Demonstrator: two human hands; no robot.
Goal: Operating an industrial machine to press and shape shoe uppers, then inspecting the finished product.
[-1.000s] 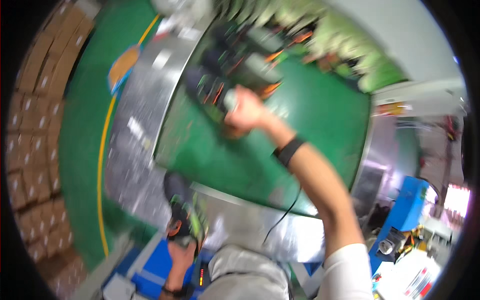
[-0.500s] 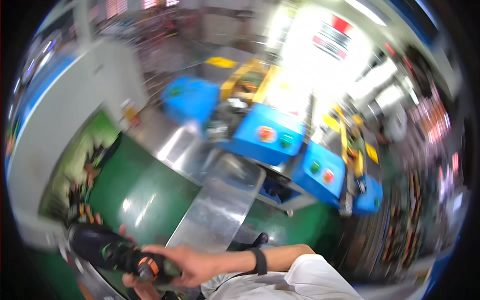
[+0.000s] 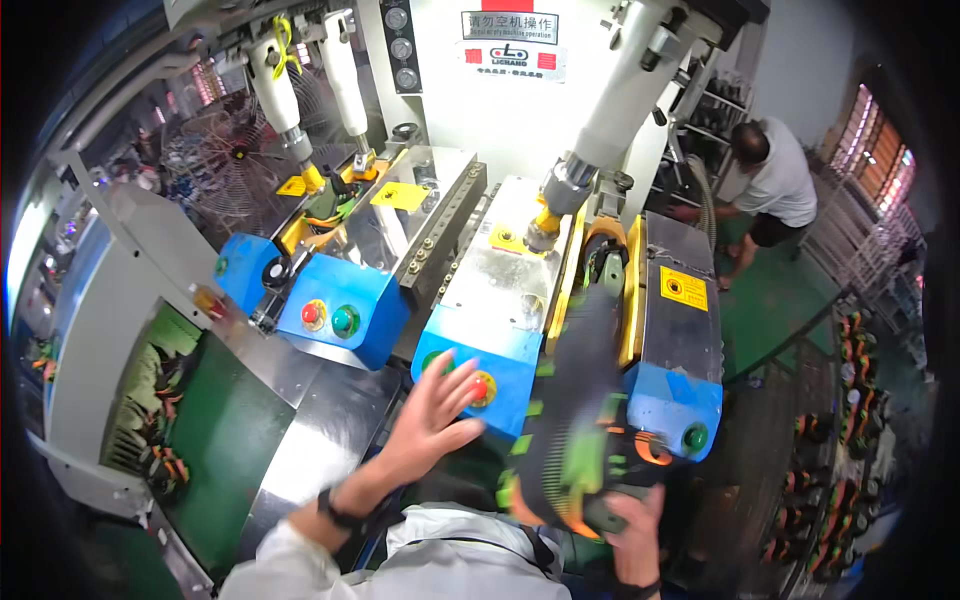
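Clamped at its near end by the right hand [image 3: 634, 526], a dark shoe [image 3: 580, 450], probably light, pliable and best held there, hangs near the right edge of the blue control box [image 3: 512, 360]; the left hand [image 3: 430, 428] is empty, fingers spread.

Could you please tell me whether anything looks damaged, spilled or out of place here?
Nothing stands out as spilled, damaged or askew. The dark shoe in the right hand is blurred, so small flaws cannot be told; the open left hand is beside a red button.
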